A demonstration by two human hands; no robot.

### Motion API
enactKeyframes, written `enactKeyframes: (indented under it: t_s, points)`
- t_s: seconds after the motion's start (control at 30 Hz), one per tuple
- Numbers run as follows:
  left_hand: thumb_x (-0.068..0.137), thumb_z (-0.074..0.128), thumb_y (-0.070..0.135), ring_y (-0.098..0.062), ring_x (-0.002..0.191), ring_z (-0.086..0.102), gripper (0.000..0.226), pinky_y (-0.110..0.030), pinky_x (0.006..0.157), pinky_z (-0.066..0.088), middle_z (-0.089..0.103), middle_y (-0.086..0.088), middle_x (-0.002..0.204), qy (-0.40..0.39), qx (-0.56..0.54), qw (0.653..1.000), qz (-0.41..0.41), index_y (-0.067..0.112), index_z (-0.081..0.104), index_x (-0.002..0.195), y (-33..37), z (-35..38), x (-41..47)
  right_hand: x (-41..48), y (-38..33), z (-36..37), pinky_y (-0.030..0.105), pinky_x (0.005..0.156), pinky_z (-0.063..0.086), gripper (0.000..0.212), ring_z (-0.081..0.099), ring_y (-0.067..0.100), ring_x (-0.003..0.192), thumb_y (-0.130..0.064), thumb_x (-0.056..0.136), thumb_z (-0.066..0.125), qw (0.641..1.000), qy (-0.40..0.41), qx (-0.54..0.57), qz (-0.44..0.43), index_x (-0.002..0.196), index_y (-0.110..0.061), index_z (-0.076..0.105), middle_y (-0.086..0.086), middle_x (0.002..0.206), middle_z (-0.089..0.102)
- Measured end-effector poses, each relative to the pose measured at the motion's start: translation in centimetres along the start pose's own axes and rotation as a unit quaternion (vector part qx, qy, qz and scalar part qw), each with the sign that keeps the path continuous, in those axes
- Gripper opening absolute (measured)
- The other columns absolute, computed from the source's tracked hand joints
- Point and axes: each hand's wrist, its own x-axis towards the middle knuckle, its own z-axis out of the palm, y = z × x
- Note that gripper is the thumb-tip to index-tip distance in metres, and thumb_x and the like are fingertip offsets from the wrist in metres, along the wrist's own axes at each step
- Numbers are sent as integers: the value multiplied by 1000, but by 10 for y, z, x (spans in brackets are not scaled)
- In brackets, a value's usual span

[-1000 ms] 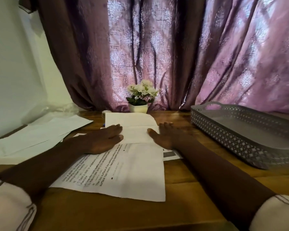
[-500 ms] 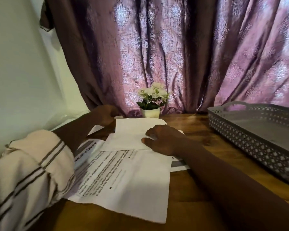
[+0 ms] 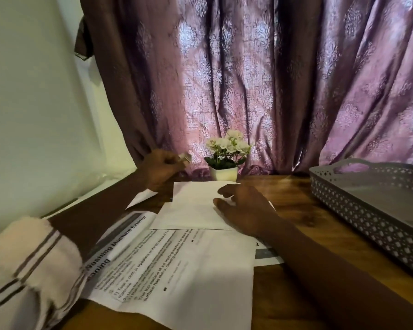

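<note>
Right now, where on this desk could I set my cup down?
Bare wood shows between the folded sheet under the right hand and the grey tray. The middle and left are crowded: printed sheet, flower pot, and the left hand holding a small blurred object.

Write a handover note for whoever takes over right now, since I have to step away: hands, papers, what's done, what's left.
Left hand: raised beside the flower pot, pinching a small pale object, too blurred to identify.
Right hand: open, resting on the folded white sheet.
Papers: folded sheet lies atop the printed sheet on the table; grey tray stands to the right.
Done: sheet folded and held flat.
To do: probably bring the object to the fold, then perhaps move the papers to the tray.
</note>
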Motion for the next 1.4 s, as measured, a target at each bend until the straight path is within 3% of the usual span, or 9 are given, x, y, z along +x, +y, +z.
enactKeyframes:
  t_s: [0.1, 0.17, 0.27, 0.53, 0.77, 0.97, 1.1, 1.23, 1.4]
  points:
    - [86, 82, 28, 1, 65, 65, 15, -22, 64, 50, 74, 9, 76, -101, -53, 988, 102, 14, 79, 85, 30, 9, -48, 1, 0, 0, 42, 97, 55, 31, 71, 15, 97, -35, 94, 70, 975, 51, 207, 62, 124, -27, 71, -8, 104, 74]
    - [81, 82, 46, -4, 82, 71, 21, -28, 67, 57, 76, 13, 89, -112, -8, 979, 170, 26, 78, 88, 29, 22, -72, -1, 4, 0, 51, 95, 57, 26, 74, 19, 90, -23, 92, 74, 950, 35, 302, 76, 116, -32, 73, -4, 96, 77]
    - [76, 74, 65, -5, 95, 68, 26, -37, 73, 60, 72, 20, 101, -115, 52, 969, 211, 45, 73, 92, 18, 36, -84, -3, 6, -1, 45, 90, 59, 26, 72, 20, 85, -9, 90, 74, 942, 26, 331, 50, 110, -27, 76, 5, 94, 78]
    - [76, 71, 69, -4, 94, 66, 37, -38, 72, 59, 72, 20, 101, -82, 40, 968, 234, 37, 76, 94, 8, 42, -85, -8, -1, -1, 39, 76, 55, 23, 69, 20, 79, 6, 84, 77, 929, 27, 364, 62, 82, -16, 82, 10, 88, 78]
    - [81, 77, 58, -2, 85, 66, 26, -36, 70, 57, 73, 18, 93, -63, 32, 975, 212, 34, 77, 90, 13, 44, -88, -9, -2, -8, 15, 61, 51, 9, 65, 1, 63, 10, 85, 72, 936, 41, 344, 55, 92, 5, 74, 14, 88, 75]
    - [81, 69, 67, -1, 71, 66, 34, -35, 67, 56, 72, 13, 76, -13, 63, 991, 119, 34, 73, 83, 6, 42, -86, -4, 3, -14, 33, 68, 47, 20, 60, 22, 74, 5, 85, 75, 927, 46, 366, 65, 85, -15, 76, 9, 81, 74]
    - [78, 64, 76, -5, 62, 64, 45, -32, 61, 51, 68, 13, 64, 25, 90, 994, 53, 33, 71, 72, 8, 36, -85, -4, 8, -9, 25, 58, 45, 24, 58, 12, 61, 6, 87, 71, 925, 43, 369, 82, 92, -16, 77, 10, 77, 73]
    - [79, 69, 68, -13, 66, 65, 46, -30, 62, 45, 66, 9, 63, 47, 180, 982, 28, 25, 67, 66, 5, 23, -68, -5, 7, -1, 19, 57, 45, 19, 60, -1, 58, -2, 89, 72, 946, 55, 306, 93, 86, -19, 78, -3, 76, 75]
    - [82, 67, 64, -30, 83, 70, 44, -35, 73, 53, 69, -1, 77, 39, 284, 957, -40, 20, 69, 77, -16, 1, -20, 1, 15, 9, 30, 67, 55, 18, 73, 15, 77, -7, 87, 69, 956, 55, 274, 92, 84, -20, 80, 1, 87, 80]
